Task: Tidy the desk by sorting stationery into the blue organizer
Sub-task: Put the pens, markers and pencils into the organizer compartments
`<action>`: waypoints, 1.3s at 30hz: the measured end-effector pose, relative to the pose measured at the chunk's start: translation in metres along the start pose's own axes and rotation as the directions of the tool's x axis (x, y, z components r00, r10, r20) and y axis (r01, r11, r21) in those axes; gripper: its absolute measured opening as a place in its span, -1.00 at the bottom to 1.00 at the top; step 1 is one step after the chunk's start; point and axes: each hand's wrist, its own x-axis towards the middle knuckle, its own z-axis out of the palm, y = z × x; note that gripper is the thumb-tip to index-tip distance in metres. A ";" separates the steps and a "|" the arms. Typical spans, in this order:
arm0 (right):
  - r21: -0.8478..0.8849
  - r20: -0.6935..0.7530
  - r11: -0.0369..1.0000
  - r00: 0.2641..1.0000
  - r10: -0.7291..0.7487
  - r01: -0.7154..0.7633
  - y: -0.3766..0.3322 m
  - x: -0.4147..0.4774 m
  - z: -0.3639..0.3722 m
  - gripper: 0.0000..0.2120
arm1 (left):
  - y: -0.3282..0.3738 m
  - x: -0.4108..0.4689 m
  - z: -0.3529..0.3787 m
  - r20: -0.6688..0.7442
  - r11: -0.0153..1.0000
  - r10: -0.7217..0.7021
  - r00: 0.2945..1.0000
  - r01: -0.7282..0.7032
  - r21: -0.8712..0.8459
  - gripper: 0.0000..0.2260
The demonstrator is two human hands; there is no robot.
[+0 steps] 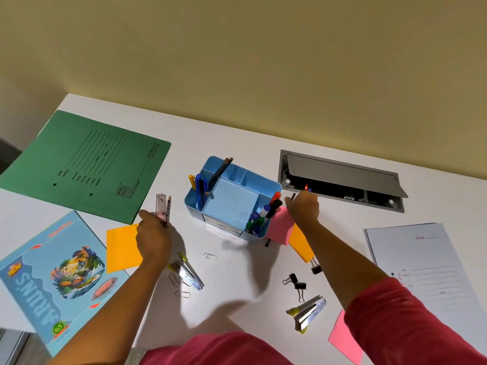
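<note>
The blue organizer (232,204) stands mid-desk with pens and pencils in its left slots and markers in its front right slot. My left hand (154,234) is left of it, closed around a pink stapler (161,205) and a pencil that stick up from my fist. My right hand (303,208) is just right of the organizer, pinching a small dark pen (293,196) by a pink sticky pad (280,225). Two metal staplers (188,273) (308,310), paper clips (210,256) and black binder clips (296,281) lie in front.
A green file (87,164) and a blue notebook (56,280) lie at the left, with orange paper (121,248) between. An open grey cable hatch (340,180) sits behind my right hand. A white form (421,264) and pink paper (342,338) lie at the right.
</note>
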 end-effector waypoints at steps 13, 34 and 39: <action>0.339 0.002 0.925 0.983 0.181 -0.171 0.010 0.011 -0.007 -0.65 | -0.014 -0.007 -0.003 0.024 0.992 0.128 0.992 -0.128 0.011 -0.75; 0.400 -0.775 0.547 0.590 -0.227 0.735 -0.072 -0.155 -0.102 -0.82 | 0.022 -0.022 -0.036 -0.126 0.864 0.443 0.887 -0.460 -0.202 -0.88; 0.445 -0.762 0.328 0.545 -0.349 0.833 -0.109 -0.163 -0.095 -0.87 | 0.039 -0.030 -0.058 -0.188 0.846 0.444 0.876 -0.479 -0.235 -0.77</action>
